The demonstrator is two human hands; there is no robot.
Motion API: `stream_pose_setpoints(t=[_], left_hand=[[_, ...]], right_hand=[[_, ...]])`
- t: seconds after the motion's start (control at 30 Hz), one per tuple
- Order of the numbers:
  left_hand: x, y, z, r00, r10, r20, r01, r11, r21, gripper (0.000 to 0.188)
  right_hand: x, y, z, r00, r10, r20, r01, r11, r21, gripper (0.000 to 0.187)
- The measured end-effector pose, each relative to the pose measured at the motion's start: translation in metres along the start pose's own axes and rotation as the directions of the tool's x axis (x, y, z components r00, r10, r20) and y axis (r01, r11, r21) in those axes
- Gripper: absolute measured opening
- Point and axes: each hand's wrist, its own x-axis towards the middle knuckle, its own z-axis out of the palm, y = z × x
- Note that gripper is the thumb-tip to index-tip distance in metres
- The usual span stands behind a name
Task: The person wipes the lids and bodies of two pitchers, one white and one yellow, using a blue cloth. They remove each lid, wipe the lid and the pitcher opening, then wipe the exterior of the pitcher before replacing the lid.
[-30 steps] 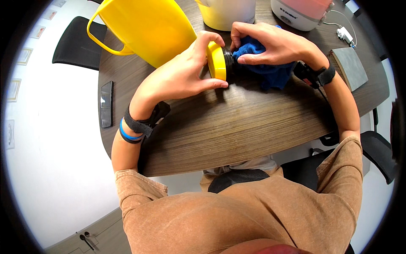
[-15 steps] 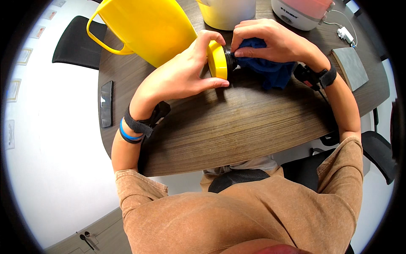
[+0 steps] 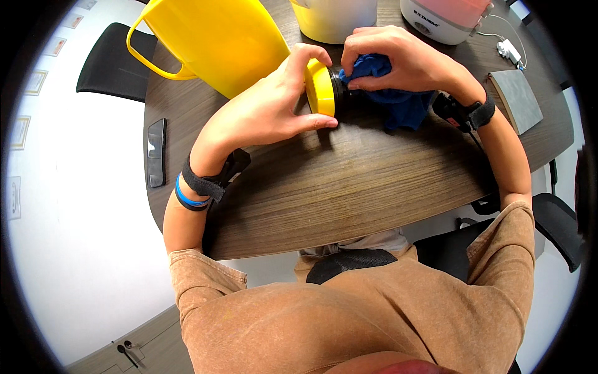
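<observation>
A yellow round lid with a black stopper-like part (image 3: 321,92) is tipped on its side above the table. My left hand (image 3: 274,100) is closed around its yellow rim, thumb below and fingers above. My right hand (image 3: 398,59) pinches a bunched blue cloth (image 3: 408,106) against the black part of the lid. The rest of the cloth hangs down onto the tabletop, partly hidden by that hand. Just beyond my left hand is a large yellow pitcher (image 3: 218,43) with a loop handle pointing left.
Along the far side of the wooden table (image 3: 349,187) stand a white and yellow container (image 3: 336,22) and a pink and white appliance (image 3: 436,22). A white plug adapter (image 3: 507,51) and a grey notebook (image 3: 516,100) are at right. A black phone (image 3: 157,153) lies near the left edge.
My right fingers have shifted slightly on the cloth, bunching it higher against the black part. My left hand and the lid have stayed almost in place.
</observation>
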Motion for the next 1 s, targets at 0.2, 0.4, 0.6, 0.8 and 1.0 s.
stream_pose_setpoints(t=[0.2, 0.4, 0.6, 0.8, 1.0], left_hand=[[0.000, 0.000, 0.000, 1.000, -0.022, 0.008, 0.022, 1.000, -0.015, 0.086], [0.001, 0.003, -0.001, 0.998, -0.057, 0.021, 0.058, 0.998, -0.025, 0.086], [0.001, 0.001, 0.001, 0.999, -0.044, 0.021, 0.044, 0.999, -0.024, 0.086], [0.002, 0.003, 0.001, 0.998, -0.061, 0.036, 0.063, 0.997, -0.053, 0.087], [0.000, -0.003, 0.001, 0.999, 0.033, -0.014, -0.033, 0.999, -0.005, 0.086]], right_hand=[[0.003, -0.005, -0.002, 0.994, -0.112, 0.012, 0.112, 0.985, -0.130, 0.017], [0.005, -0.015, -0.011, 0.973, -0.218, 0.069, 0.229, 0.911, -0.343, 0.016], [0.003, -0.013, -0.002, 0.994, -0.106, 0.006, 0.104, 0.959, -0.263, 0.025], [0.002, -0.018, -0.005, 0.998, -0.054, -0.027, 0.042, 0.940, -0.338, 0.029], [0.005, -0.018, -0.005, 0.994, -0.109, -0.022, 0.093, 0.920, -0.382, 0.028]])
